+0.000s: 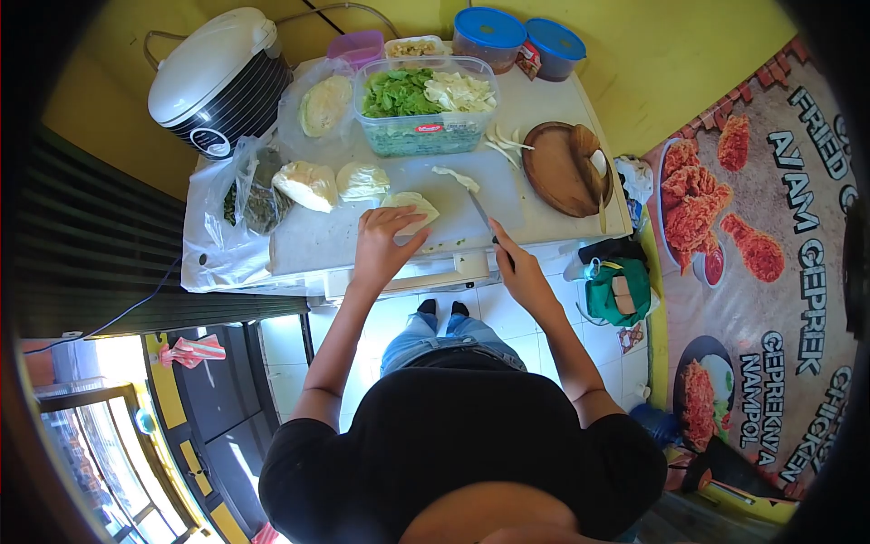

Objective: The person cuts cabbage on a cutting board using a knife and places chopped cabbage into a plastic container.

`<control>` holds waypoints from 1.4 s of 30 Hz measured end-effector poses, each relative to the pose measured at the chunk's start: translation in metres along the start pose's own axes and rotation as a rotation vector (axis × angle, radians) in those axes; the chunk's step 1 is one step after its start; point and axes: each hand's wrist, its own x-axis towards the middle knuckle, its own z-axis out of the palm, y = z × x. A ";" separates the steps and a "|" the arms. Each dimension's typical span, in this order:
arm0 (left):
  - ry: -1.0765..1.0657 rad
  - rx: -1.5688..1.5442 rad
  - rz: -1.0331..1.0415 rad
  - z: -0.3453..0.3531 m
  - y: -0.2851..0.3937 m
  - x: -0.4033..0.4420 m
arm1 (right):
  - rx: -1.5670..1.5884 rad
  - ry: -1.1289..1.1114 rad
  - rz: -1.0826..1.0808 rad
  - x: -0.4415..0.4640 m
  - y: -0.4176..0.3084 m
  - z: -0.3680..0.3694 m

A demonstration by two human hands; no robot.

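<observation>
My left hand [385, 243] rests at the near side of the table, its fingers and thumb around the near edge of a cut piece of cabbage [419, 207]. In my right hand [520, 272] is a knife [479, 210], its blade pointing away from me over the pale cutting board [503, 186]. A thin strip of cabbage [456, 178] lies by the knife tip. Two larger cabbage chunks, one pale yellow [306, 186] and one whiter [362, 182], sit left of the board. Beyond it stands a clear plastic tub [426, 136] with green leaves [397, 93] and shredded cabbage [460, 92].
A round wooden plate [553, 172] sits on the right, near some loose cabbage strips [506, 143]. On the left are a rice cooker [217, 77], a bagged half cabbage [324, 104] and a plastic bag of dark greens [258, 195]. Blue-lidded containers [490, 29] stand at the back.
</observation>
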 end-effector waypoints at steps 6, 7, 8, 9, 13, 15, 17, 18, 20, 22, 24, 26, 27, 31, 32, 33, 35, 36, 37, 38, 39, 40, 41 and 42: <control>-0.043 -0.087 0.142 0.025 -0.009 0.050 | 0.043 0.088 0.052 0.006 0.008 -0.009; -0.038 -0.166 0.145 0.033 -0.014 0.057 | 0.076 0.087 0.042 0.007 0.006 -0.008; -0.038 -0.165 0.146 0.040 -0.021 0.062 | 0.109 0.085 0.032 0.008 0.005 -0.006; -0.050 -0.129 0.173 0.044 -0.023 0.066 | 0.110 0.086 0.032 0.010 0.004 -0.003; -0.167 -0.027 0.132 0.039 -0.023 0.068 | 0.185 0.080 0.008 0.017 0.000 0.002; -0.170 -0.085 0.065 0.037 -0.019 0.061 | 0.196 0.072 0.022 0.019 -0.001 0.005; -0.171 -0.140 -0.003 0.037 -0.016 0.054 | 0.200 0.074 0.021 0.022 -0.001 0.007; -0.109 -0.162 0.004 0.040 -0.015 0.051 | 0.204 0.077 0.025 0.024 -0.002 0.006; -0.051 -0.184 0.007 0.043 -0.013 0.045 | 0.149 0.053 0.041 0.025 -0.006 0.005; -0.007 -0.220 -0.010 0.043 -0.011 0.045 | 0.135 0.061 0.023 0.029 -0.003 0.007; 0.005 -0.216 -0.021 0.042 -0.009 0.045 | 0.115 0.064 0.007 0.030 -0.004 0.006; 0.023 -0.211 -0.032 0.043 -0.009 0.045 | 0.060 0.012 0.059 0.030 -0.011 0.001; 0.029 -0.202 -0.024 0.044 -0.010 0.045 | 0.057 0.007 0.058 0.031 -0.009 0.002; 0.033 -0.199 -0.023 0.043 -0.010 0.045 | -0.028 0.060 -0.002 0.033 -0.004 0.009; 0.032 -0.200 -0.028 0.043 -0.010 0.045 | -0.089 0.069 0.012 0.033 -0.004 0.011; 0.033 -0.205 -0.038 0.044 -0.011 0.045 | -0.091 0.066 0.016 0.036 -0.004 0.011; 0.032 -0.214 -0.049 0.045 -0.011 0.045 | -0.051 0.074 -0.002 0.045 -0.004 0.010; 0.043 -0.197 -0.052 0.046 -0.011 0.045 | -0.053 0.073 0.002 0.044 -0.004 0.010; 0.054 -0.180 -0.052 0.046 -0.012 0.045 | -0.059 0.084 -0.017 0.043 -0.004 0.010; 0.053 -0.182 -0.053 0.046 -0.011 0.044 | -0.065 0.095 -0.037 0.041 -0.005 0.010; 0.054 -0.205 -0.075 0.046 -0.011 0.044 | -0.067 0.096 -0.037 0.038 -0.003 0.010; 0.059 -0.226 -0.096 0.046 -0.011 0.044 | -0.050 0.088 -0.025 0.033 0.001 0.009; 0.063 -0.226 -0.095 0.046 -0.012 0.045 | -0.033 0.079 -0.014 0.028 0.003 0.009; 0.072 -0.211 -0.088 0.047 -0.013 0.044 | -0.034 0.078 -0.017 0.023 0.003 0.006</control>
